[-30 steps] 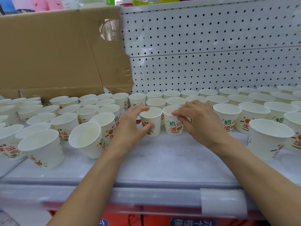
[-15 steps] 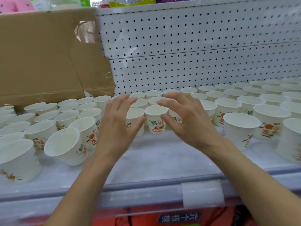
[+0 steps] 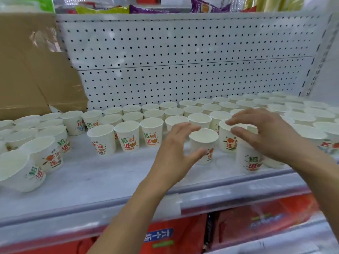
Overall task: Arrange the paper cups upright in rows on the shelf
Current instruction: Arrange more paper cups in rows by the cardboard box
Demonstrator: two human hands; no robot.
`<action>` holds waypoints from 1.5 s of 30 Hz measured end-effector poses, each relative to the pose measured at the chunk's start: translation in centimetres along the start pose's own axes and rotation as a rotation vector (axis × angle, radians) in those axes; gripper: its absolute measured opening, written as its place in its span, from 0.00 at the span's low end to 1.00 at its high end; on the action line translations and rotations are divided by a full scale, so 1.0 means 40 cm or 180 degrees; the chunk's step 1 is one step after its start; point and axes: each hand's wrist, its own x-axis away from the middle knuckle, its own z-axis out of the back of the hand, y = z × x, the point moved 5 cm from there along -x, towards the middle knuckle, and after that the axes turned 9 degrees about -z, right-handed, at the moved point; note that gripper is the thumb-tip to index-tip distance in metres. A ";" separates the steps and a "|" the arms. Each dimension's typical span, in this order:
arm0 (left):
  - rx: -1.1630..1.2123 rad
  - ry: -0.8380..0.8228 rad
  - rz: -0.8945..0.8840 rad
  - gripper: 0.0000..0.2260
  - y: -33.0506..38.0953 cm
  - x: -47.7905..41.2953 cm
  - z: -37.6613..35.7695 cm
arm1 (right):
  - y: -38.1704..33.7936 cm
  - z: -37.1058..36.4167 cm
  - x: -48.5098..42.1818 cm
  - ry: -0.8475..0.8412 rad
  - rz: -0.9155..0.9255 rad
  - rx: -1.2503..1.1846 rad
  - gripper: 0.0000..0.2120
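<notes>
Left hand: fingers wide, flanking one upright white printed paper cup; contact unclear.
Right hand: fingers spread, holding nothing, over cups further right.
Cup location: near edge of rows, white metal shelf.

Shelf: spans your view from 9 to 3 o'clock.
Paper cups: on the shelf in rows, 9 through 12 to 3 o'clock, back to the pegboard.
Cardboard box: 10 o'clock, behind the left-hand cups.
Front cup: 1 o'clock, ahead of the rows, between your grips.
Left grip: just beside the front cup, at its 9 o'clock.
Right grip: above the cups at its 3 o'clock.
Leaning cups: 8 o'clock, near the shelf's front edge.
Packets: 12 o'clock, above the pegboard.
</notes>
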 end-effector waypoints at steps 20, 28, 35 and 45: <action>-0.0494 0.0427 0.0120 0.23 -0.002 -0.068 -0.080 | 0.055 -0.043 -0.064 -0.0885 0.0012 -0.0595 0.07; -0.1142 -0.0156 -0.0120 0.08 0.032 -0.106 -0.075 | 0.057 -0.034 -0.089 -0.0646 0.0064 -0.0594 0.06; -0.0883 -0.0650 0.0052 0.06 0.025 -0.125 -0.065 | 0.061 -0.047 -0.109 -0.0976 -0.0106 -0.0558 0.05; -0.0945 -0.1019 0.0185 0.07 0.023 -0.132 -0.059 | 0.055 -0.045 -0.109 -0.1067 -0.0040 -0.0495 0.06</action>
